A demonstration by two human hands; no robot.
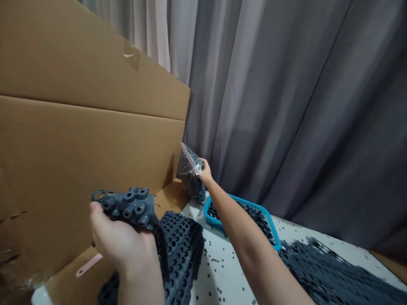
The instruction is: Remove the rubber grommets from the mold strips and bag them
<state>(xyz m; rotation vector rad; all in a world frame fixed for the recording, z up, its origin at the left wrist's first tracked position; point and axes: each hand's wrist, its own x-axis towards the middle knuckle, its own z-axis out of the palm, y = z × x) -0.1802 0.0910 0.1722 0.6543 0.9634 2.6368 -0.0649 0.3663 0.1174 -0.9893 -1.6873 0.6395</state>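
Observation:
My left hand (119, 239) is closed around a grey plastic part (129, 205) with several round studs, held up in front of a large cardboard sheet. My right hand (206, 173) reaches far forward and pinches the top of a clear zip bag (190, 173) filled with small dark pieces. The bag hangs just left of a blue basket (273, 231), near the cardboard's edge. Below my left hand lies a stack of dark perforated plastic mats (182, 250).
The tall cardboard sheet (79, 127) stands along the left. A grey curtain (302, 106) closes off the back. More dark perforated mats (330, 273) lie at the right on the white table (219, 271), which is speckled with small dark bits. A pink strip (89, 264) lies on cardboard.

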